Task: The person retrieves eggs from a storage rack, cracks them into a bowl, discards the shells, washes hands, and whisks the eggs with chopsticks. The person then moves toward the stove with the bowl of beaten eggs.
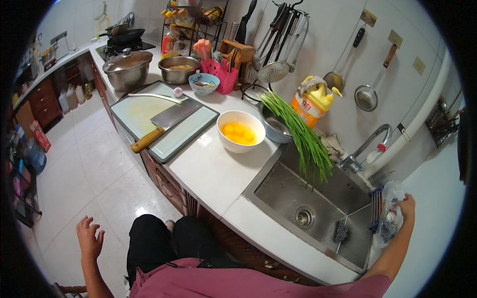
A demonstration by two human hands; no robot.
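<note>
My left hand (89, 237) hangs in the air over the floor, fingers apart, nothing in it. At the far right my right hand (406, 207) reaches to a clear plastic bag (387, 223) beside the sink; whether its fingers grip the bag cannot be told. A white bowl of raw egg yolks (240, 136) stands on the counter. Left of it, a cleaver (176, 114) lies on a cutting board (186, 139), with a pale stalk (154, 97) behind the blade. Long green stalks (302, 136) lie across a metal basin (274, 123) and hang over the sink (287, 186).
A lidded steel pot (128, 74), a steel bowl (179, 70) and a small patterned bowl (204, 83) stand behind the board. A yellow jug (311, 102) and the faucet (369, 145) are behind the sink. A dark scrubber (340, 231) lies in the sink.
</note>
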